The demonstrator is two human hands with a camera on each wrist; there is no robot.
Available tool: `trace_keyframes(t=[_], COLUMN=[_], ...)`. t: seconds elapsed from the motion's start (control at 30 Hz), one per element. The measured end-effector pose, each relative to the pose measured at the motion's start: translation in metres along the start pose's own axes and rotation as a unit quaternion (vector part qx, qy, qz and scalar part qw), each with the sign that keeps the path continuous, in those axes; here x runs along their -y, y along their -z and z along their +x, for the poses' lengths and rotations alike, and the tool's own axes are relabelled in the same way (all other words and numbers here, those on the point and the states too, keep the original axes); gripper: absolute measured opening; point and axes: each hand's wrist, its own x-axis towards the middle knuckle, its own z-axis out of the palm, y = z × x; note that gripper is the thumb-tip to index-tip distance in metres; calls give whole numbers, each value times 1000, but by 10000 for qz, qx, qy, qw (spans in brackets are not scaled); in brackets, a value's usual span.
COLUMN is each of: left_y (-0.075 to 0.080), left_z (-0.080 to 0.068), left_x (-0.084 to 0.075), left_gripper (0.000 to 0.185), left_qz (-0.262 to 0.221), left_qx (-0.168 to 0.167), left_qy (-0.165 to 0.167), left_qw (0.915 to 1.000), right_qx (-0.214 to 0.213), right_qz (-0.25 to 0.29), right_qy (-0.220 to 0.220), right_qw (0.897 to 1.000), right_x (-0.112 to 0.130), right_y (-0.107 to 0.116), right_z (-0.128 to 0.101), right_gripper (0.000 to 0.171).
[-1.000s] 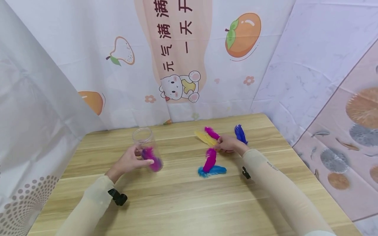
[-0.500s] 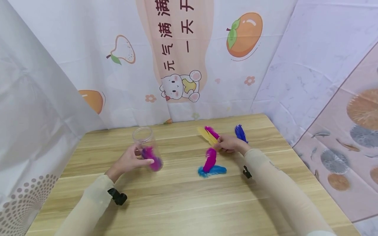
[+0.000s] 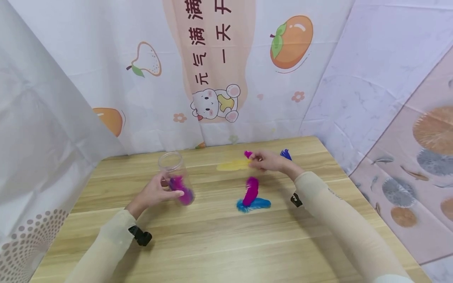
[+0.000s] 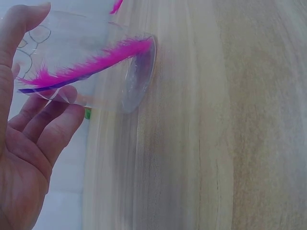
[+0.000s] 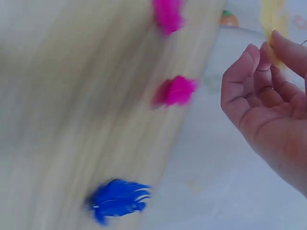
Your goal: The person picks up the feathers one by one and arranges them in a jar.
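Note:
My left hand [image 3: 155, 193] grips a clear plastic jar [image 3: 172, 165] around its side, the jar's round mouth facing up. Inside it lie a pink feather [image 4: 91, 62] and a purple one [image 4: 43, 89]. Between the thumb and fingers of my right hand [image 3: 270, 162] a yellow feather [image 3: 233, 164] is pinched by one end, pointing left toward the jar; the right wrist view shows the feather [image 5: 273, 21] raised off the table. Behind the right hand a pink feather [image 3: 248, 154] is partly hidden.
A magenta feather [image 3: 251, 190] lies over a light-blue feather [image 3: 260, 203] in the middle of the wooden table [image 3: 212, 243]. A dark-blue feather [image 3: 286, 154] lies at the back right. Printed curtains [image 3: 141, 98] rise behind the table and at both sides.
My right hand has lifted the yellow feather off the table and moved slightly up and left; the feather has swung to point left. The left hand and jar have stayed in place.

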Motion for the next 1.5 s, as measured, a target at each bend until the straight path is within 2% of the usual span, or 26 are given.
trace_keyframes(t=[0.1, 0.37, 0.63, 0.93, 1.13, 1.3, 1.5], left_y=[0, -1, 1, 1, 0, 0, 0], left_z=[0, 0, 0, 0, 2, 0, 0], left_x=[1, 2, 3, 2, 2, 0, 0], left_gripper=[64, 66, 62, 70, 65, 63, 63], left_qz=[-84, -67, -92, -63, -95, -106, -73], left_qx=[15, 36, 16, -14, 26, 36, 0], left_qy=[-22, -80, -167, -78, -82, -115, -67], left_qw=[10000, 9999, 9998, 9999, 9999, 9999, 10000], right_qx=[-70, -242, -453, -281, -202, -144, -136], right_qz=[41, 418, 388, 553, 658, 852, 1068], right_qy=[178, 288, 475, 830, 1133, 1247, 1166], right_qw=[9998, 9984, 9971, 9946, 9912, 9884, 9873], right_x=[10, 25, 44, 61, 70, 76, 83], right_y=[-1, -2, -3, -10, -14, -18, -20], right_z=[1, 2, 6, 13, 14, 16, 18], right_gripper=[16, 19, 22, 20, 22, 29, 34])
